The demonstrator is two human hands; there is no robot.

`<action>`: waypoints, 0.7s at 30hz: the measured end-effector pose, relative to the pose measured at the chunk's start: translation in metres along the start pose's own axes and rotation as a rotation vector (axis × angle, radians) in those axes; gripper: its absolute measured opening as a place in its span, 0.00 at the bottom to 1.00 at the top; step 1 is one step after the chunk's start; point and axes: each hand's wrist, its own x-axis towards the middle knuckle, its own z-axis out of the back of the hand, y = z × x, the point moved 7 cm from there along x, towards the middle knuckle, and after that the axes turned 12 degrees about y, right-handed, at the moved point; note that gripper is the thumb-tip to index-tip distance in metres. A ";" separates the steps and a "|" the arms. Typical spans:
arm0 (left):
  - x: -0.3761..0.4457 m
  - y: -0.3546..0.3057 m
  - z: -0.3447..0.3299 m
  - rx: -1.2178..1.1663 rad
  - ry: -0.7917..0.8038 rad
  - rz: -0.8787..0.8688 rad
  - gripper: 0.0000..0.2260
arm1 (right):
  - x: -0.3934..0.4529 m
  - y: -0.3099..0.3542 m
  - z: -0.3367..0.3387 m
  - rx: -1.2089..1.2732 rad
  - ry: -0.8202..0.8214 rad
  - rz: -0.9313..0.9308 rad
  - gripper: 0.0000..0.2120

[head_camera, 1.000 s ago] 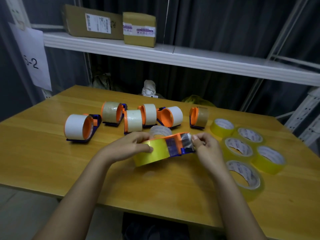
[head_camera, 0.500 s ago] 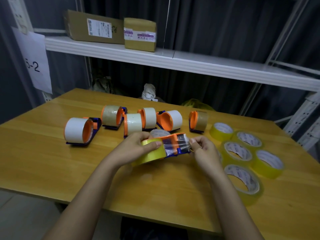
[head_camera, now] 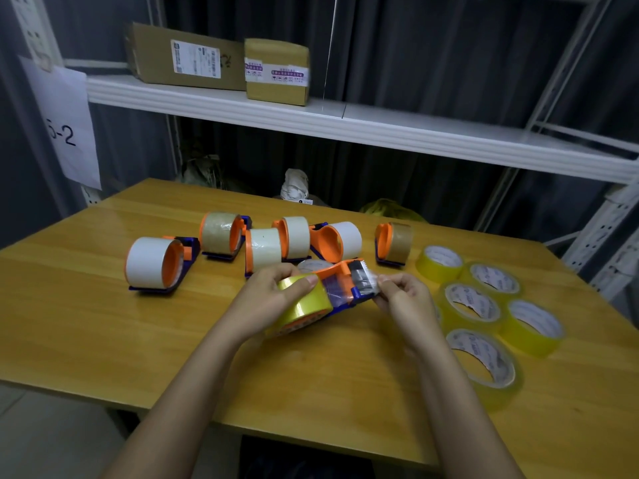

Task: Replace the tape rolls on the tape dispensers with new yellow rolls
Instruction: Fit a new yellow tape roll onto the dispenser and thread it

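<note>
My left hand (head_camera: pixel 273 299) grips a yellow tape roll (head_camera: pixel 304 305) mounted on an orange and blue tape dispenser (head_camera: pixel 342 281), held just above the wooden table (head_camera: pixel 86 323). My right hand (head_camera: pixel 401 295) pinches the loose clear end of the tape at the dispenser's cutter end. Several dispensers with white or brownish rolls stand in a row behind: one at the left (head_camera: pixel 154 264), others near the middle (head_camera: pixel 221 233) (head_camera: pixel 340 240) and one at the right (head_camera: pixel 396 242). Several new yellow rolls (head_camera: pixel 473 302) lie flat at the right.
A bare clear roll (head_camera: pixel 307 266) lies behind my left hand. Behind the table runs a white shelf (head_camera: pixel 345 126) with two cardboard boxes (head_camera: pixel 276 70). A paper sheet marked "-2" (head_camera: pixel 65 133) hangs at the left. The table's front edge is close to me.
The dispenser has tilted so the yellow roll sits lower and nearer to me. Both hands have stayed on it, the right still pinching the tape end.
</note>
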 end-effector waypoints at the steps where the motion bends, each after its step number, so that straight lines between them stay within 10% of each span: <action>1: -0.001 -0.001 0.000 0.002 0.005 -0.020 0.08 | 0.001 0.002 0.001 -0.017 -0.008 0.013 0.07; 15: -0.006 -0.010 0.002 0.060 0.070 -0.080 0.18 | 0.009 0.026 0.010 -0.209 -0.031 0.146 0.09; 21: -0.006 -0.012 0.006 0.122 0.072 -0.102 0.02 | 0.008 0.014 0.005 -0.069 0.009 0.099 0.08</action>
